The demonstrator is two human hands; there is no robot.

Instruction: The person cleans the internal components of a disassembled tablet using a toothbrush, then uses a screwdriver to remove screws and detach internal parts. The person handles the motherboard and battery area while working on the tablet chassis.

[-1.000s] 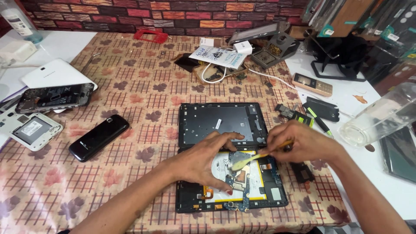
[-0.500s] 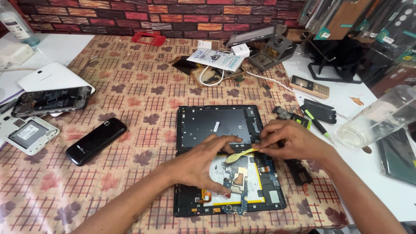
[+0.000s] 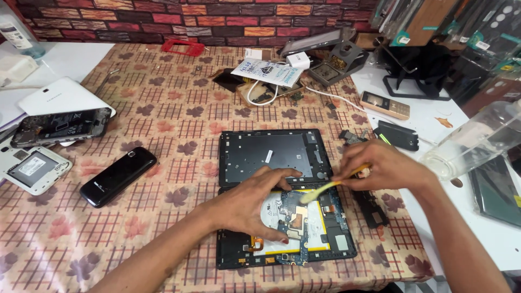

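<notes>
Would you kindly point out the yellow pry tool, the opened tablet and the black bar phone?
yellow pry tool (image 3: pixel 325 188), head view, on its flat shaft near the tip.
opened tablet (image 3: pixel 320 225), head view, on the yellow battery area.
black bar phone (image 3: pixel 118 176), head view, on the middle of its glossy face.

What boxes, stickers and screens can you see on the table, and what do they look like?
Printed paper packet: far middle of the table, white with blue print, lying flat.
White charger block: beside the packet, small and boxy.
Hanging packets: top right, in rows, dark with coloured tags.
White sticker: on the black tablet frame, small strip.
Black phone: left, glossy, screen dark.
Gold keypad phone: right, small screen.
</notes>
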